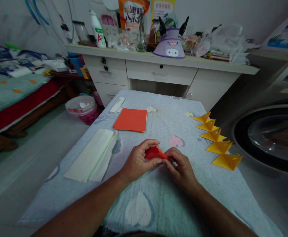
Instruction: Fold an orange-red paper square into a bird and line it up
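Observation:
Between my hands, just over the table, is a small piece of folded red origami paper (156, 152). My left hand (140, 160) grips its left side, thumb along the near edge and fingers behind. At its right end, my right hand (181, 165) pinches the paper between thumb and fingers, which cover that corner. Farther off lies a stack of square red-orange paper (131, 119). Several folded yellow paper figures (227, 161) stand in a row along the table's right side.
A folded pale sheet (92, 154) lies at the table's left, with a white narrow box (117, 105) beyond it. A cluttered white cabinet (144, 70) stands behind the table. A washing machine (269, 108) is at the right; a lidded pink tub (82, 108) sits on the floor at left.

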Demonstrator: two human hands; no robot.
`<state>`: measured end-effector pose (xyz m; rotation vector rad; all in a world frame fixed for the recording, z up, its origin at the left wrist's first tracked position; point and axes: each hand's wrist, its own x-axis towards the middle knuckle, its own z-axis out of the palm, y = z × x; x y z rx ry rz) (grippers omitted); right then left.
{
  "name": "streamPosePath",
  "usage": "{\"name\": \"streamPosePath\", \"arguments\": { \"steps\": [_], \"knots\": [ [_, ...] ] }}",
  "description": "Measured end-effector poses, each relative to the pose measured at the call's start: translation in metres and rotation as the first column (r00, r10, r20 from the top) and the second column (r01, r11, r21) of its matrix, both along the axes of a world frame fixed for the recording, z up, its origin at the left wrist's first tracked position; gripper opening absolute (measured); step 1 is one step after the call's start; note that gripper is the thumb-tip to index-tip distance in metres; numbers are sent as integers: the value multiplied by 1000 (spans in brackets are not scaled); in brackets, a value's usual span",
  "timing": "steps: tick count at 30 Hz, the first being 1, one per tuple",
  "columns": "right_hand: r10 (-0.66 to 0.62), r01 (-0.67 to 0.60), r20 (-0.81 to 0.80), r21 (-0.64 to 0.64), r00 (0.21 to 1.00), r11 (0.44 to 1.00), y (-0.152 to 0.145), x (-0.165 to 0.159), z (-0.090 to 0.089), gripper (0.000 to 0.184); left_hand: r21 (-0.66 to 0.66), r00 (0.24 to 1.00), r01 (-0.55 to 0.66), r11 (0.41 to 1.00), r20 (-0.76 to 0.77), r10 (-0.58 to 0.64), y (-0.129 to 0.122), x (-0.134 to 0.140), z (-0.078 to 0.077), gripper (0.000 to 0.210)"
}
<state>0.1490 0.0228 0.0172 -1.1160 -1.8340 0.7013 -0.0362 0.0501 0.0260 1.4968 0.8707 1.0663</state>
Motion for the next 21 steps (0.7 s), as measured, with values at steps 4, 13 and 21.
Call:
{"name": "streamPosePath", "arguments": {
  "steps": [4, 13, 21],
  "knots": [
    [24, -27, -45, -65, 999, 998, -4, 0, 2, 6, -25, 998, -22, 999, -51, 21, 3, 1, -3, 27],
    [-29, 17, -178, -67, 984, 998, 0, 6, 10, 10, 137, 976, 33, 990, -220, -2, -2, 1, -1, 36],
    [42, -39, -114, 30, 993, 999, -1, 4, 12, 7, 321, 938, 91, 943, -346, 27, -2, 1, -5, 31]
  ]
}}
